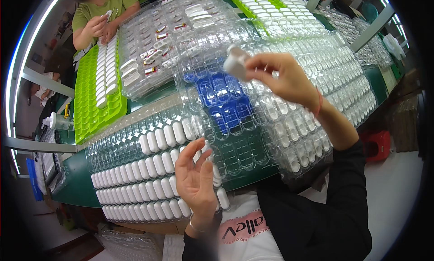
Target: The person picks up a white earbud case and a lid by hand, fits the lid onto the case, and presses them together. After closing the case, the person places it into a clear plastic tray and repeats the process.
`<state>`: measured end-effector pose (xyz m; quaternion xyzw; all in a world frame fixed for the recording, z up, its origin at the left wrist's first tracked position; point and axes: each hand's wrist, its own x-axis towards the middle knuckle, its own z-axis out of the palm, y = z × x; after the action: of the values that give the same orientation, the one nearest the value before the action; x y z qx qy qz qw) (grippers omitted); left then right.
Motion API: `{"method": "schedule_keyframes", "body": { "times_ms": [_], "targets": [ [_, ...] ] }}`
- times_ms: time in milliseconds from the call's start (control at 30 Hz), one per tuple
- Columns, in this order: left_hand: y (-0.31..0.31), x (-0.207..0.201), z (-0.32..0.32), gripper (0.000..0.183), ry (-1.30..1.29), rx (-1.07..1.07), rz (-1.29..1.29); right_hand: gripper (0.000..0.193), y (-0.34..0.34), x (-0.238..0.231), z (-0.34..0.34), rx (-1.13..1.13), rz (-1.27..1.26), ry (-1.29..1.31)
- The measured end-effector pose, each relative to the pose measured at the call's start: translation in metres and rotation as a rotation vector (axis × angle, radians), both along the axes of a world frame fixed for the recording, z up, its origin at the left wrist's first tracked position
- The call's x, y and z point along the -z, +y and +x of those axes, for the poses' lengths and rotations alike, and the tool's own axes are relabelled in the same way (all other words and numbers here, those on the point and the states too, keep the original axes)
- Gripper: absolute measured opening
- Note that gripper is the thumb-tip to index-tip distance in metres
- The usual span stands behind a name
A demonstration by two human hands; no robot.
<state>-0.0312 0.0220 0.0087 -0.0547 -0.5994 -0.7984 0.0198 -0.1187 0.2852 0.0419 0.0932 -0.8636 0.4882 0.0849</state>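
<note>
My right hand (282, 78) is raised over the middle of the table, thumb and fingers pinching a small white plastic case (235, 65). The case is blurred by motion and looks flipped open. Lower and to the left, my left hand (196, 182) hovers palm up with its fingers apart and nothing seen in it. Beneath it lies a clear blister tray (110, 148) with rows of closed white oblong cases (135, 188). Some of those cases are hidden behind my left hand. Between my hands, blue moulded pieces (224, 96) show through clear trays.
Clear trays of white cases (312, 112) cover the right side. At the back left, a stack of clear trays (156, 39) holds small red-and-silver parts. A green tray (90, 98) stands by a co-worker's hands (101, 28). A red stool (377, 145) is at right.
</note>
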Motion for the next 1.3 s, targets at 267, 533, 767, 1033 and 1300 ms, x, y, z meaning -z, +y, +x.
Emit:
{"method": "schedule_keyframes", "body": {
  "times_ms": [267, 533, 767, 1033, 1300],
  "targets": [
    [-0.016, 0.013, -0.008, 0.033, 0.159, -0.266, -0.378, 0.013, 0.116, 0.042, -0.242, 0.184, 0.719, 0.249],
    [-0.027, 0.022, -0.02, 0.043, 0.107, -0.186, -0.619, 0.014, 0.113, 0.059, -0.263, 0.146, 0.742, 0.148],
    [-0.001, 0.026, -0.034, 0.074, -0.096, 0.058, -0.592, 0.014, 0.082, 0.023, -0.095, 0.078, 0.418, 0.417],
    [-0.033, 0.004, -0.018, 0.086, -0.273, 0.302, -0.039, 0.014, 0.055, -0.024, 0.172, 0.036, 0.257, 0.144],
    [-0.142, -0.025, 0.069, 0.091, 0.009, 0.045, 0.117, 0.014, 0.004, -0.038, 0.25, 0.166, 0.176, 0.384]
  ]
}}
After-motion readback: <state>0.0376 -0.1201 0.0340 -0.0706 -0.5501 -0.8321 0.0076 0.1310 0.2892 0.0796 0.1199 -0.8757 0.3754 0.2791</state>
